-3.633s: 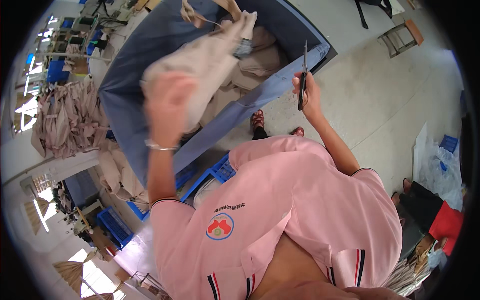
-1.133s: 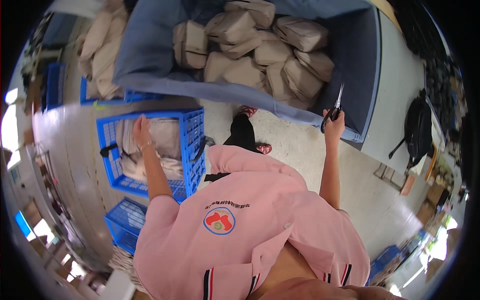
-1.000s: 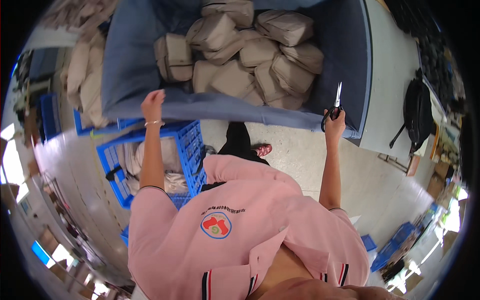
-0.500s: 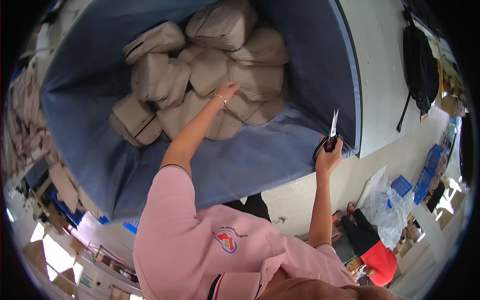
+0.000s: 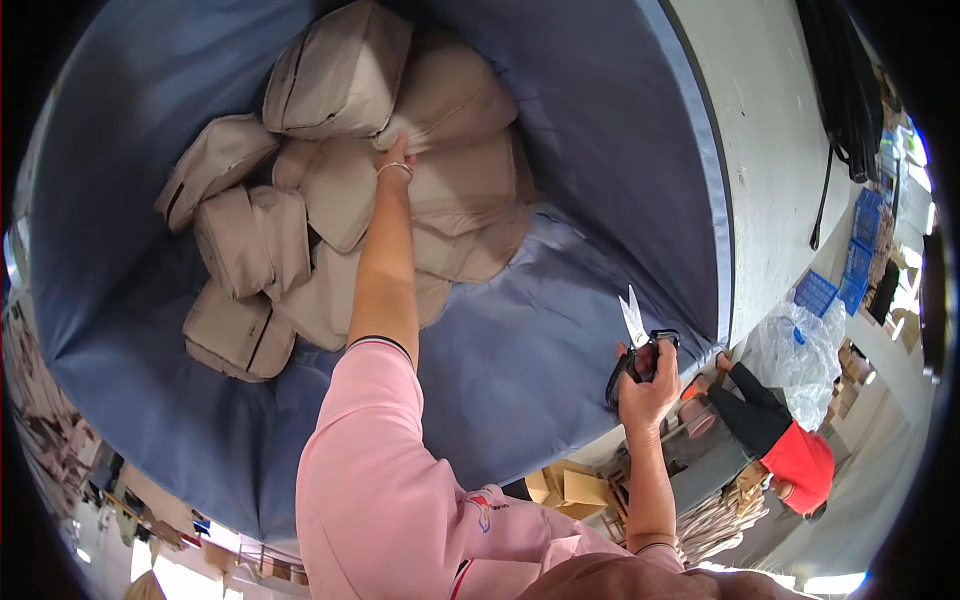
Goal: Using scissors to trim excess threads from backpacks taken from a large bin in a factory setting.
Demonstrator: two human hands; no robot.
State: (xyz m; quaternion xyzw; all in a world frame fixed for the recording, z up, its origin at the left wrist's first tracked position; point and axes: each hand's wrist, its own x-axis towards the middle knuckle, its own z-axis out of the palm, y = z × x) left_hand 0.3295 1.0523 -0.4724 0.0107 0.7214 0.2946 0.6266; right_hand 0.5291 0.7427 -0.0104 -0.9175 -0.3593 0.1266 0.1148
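Inside a large blue fabric-lined bin lies a heap of beige zippered bags. My left arm reaches into the heap, and my left hand is closed on the lower corner of a rounded beige bag; its thumb and bent fingers show, but the pinched edge is partly hidden. At the bin's near right side, my right hand grips a pair of scissors by the black handles. Their silver blades point up and stand slightly apart.
A pale wall rises beside the bin, with a black bag hanging on it. Lower right, another person in a red top is near clear plastic sheeting, blue crates and a cardboard box.
My left hand has moved farther into the heap, to a bag's corner. The view has shifted, so the bags appear lower left. The scissors stay in my right hand, blades tilted more leftward.
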